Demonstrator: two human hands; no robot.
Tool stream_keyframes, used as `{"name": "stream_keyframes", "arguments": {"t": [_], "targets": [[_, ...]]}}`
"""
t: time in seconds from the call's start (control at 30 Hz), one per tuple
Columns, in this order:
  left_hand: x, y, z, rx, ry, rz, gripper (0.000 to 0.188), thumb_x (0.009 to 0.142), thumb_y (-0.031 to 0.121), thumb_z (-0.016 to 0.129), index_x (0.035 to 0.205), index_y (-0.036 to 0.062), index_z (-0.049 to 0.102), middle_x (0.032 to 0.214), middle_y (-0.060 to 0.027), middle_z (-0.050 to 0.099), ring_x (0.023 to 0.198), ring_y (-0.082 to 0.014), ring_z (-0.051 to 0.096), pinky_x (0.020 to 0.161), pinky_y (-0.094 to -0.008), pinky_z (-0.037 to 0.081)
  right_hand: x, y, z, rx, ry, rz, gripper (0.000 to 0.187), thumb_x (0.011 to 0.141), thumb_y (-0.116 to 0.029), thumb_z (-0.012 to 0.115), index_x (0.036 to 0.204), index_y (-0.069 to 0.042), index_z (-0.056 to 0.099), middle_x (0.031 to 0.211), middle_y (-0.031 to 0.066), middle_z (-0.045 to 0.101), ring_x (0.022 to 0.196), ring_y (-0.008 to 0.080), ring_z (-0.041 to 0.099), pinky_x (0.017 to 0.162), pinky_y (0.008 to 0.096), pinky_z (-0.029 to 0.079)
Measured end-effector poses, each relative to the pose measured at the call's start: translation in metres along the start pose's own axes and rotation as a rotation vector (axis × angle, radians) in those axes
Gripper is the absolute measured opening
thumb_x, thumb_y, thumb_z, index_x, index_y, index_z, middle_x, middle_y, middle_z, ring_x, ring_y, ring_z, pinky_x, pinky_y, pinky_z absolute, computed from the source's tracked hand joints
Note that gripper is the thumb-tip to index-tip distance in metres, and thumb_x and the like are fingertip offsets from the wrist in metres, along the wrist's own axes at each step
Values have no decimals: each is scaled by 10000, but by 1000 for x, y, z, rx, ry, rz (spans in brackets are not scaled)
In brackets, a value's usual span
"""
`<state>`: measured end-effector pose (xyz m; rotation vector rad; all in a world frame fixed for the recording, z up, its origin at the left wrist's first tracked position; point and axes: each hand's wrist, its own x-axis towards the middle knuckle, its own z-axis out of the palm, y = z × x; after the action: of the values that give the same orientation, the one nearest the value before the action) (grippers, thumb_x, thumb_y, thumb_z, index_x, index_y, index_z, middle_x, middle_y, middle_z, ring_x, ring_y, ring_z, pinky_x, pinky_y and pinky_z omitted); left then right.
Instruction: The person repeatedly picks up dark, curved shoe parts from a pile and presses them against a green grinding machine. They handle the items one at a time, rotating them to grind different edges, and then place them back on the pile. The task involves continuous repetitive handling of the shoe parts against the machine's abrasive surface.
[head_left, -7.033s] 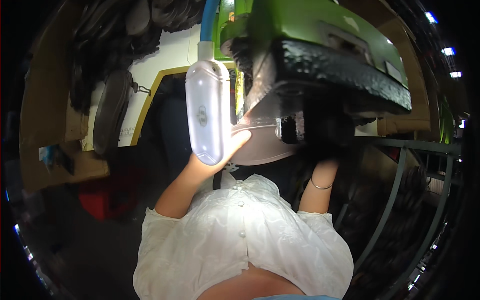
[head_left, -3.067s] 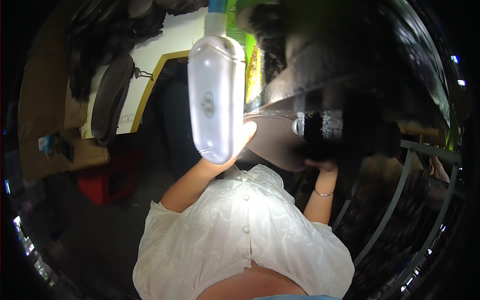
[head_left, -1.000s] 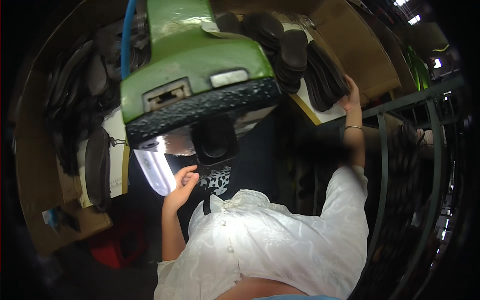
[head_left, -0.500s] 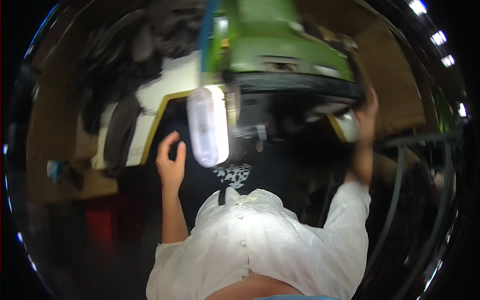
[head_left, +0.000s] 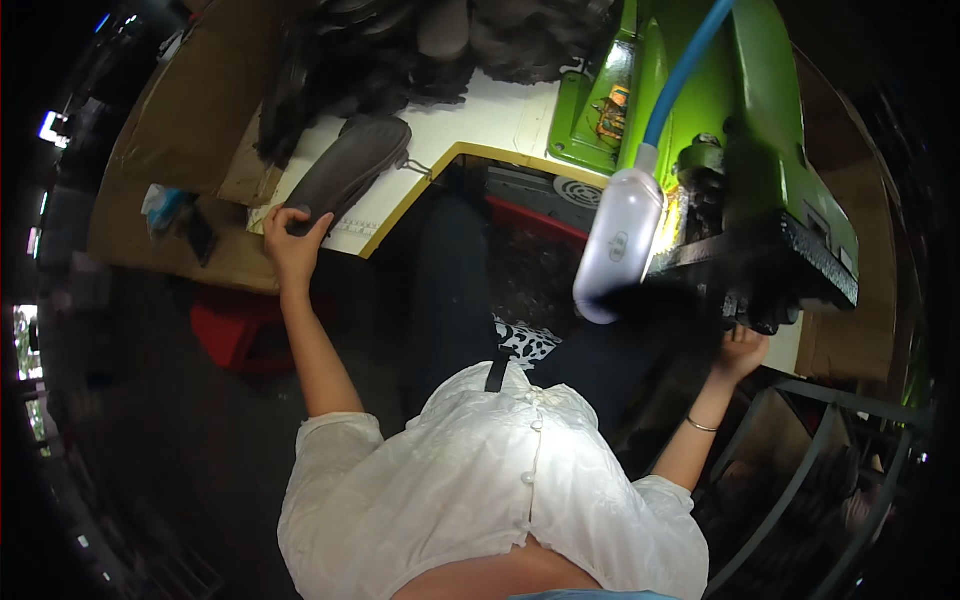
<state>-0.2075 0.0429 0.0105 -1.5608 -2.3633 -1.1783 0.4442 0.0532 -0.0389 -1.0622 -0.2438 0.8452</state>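
Observation:
A dark grey shoe (head_left: 360, 165) lies slanted on the white tabletop (head_left: 500, 115), left of the table's cut-out. At its near end is my left hand (head_left: 292, 245), thumb and fingers closed on the edge of it. My right hand (head_left: 743, 352) is raised at the black underside of the green sewing machine (head_left: 770, 120). Its fingertips are partly hidden there in shadow, so I cannot make out a grip. A lit, pale oval lamp (head_left: 618, 235) hangs on a blue tube in front of the machine.
More grey shoes (head_left: 400, 50) are heaped at the back of the table. Cardboard (head_left: 190, 130) walls the left side. A red stool (head_left: 230, 330) stands low on the left, and a metal rack (head_left: 830, 400) at the right. A yellow edge (head_left: 400, 205) borders the cut-out.
The view has swung left, so machine and lamp sit further right. My left hand, apart from the shoe before, now holds its near end. My right hand remains by the machine.

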Motion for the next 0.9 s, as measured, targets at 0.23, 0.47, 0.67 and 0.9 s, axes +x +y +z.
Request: {"name": "stream_keyframes", "arguments": {"t": [0.23,0.47,0.67,0.9], "targets": [[-46,162,-16,-567,-248,412,422,530,34,763,901,57,563,1105,-138,501,1005,-264,509,853,-349,416,-129,72,46,-234,-648,399,434,791,-49,577,1192,16,428,1158,134,509,1031,251,527,709,362,538],[-138,231,54,-1311,-673,-134,357,723,-31,641,1063,-32,529,1060,-122,550,953,-171,533,840,-285,423,-172,93,39,-517,-1016,534,528,718,-63,704,1182,5,462,1106,78,540,1033,152,487,888,286,399],[-133,287,66,-934,-1206,-78,305,801,250,641,1005,30,590,876,-78,611,790,-165,574,728,-285,465,-187,111,29,-581,-1010,831,404,778,-178,674,1110,6,535,1096,94,558,1001,172,523,847,293,430],[-135,269,66,-1019,-986,7,277,842,246,589,1026,39,602,902,-75,637,815,-143,588,736,-278,470,-206,92,34,-681,-1089,449,503,700,-215,724,1116,-5,535,1096,147,559,1040,215,512,868,317,413]]}}
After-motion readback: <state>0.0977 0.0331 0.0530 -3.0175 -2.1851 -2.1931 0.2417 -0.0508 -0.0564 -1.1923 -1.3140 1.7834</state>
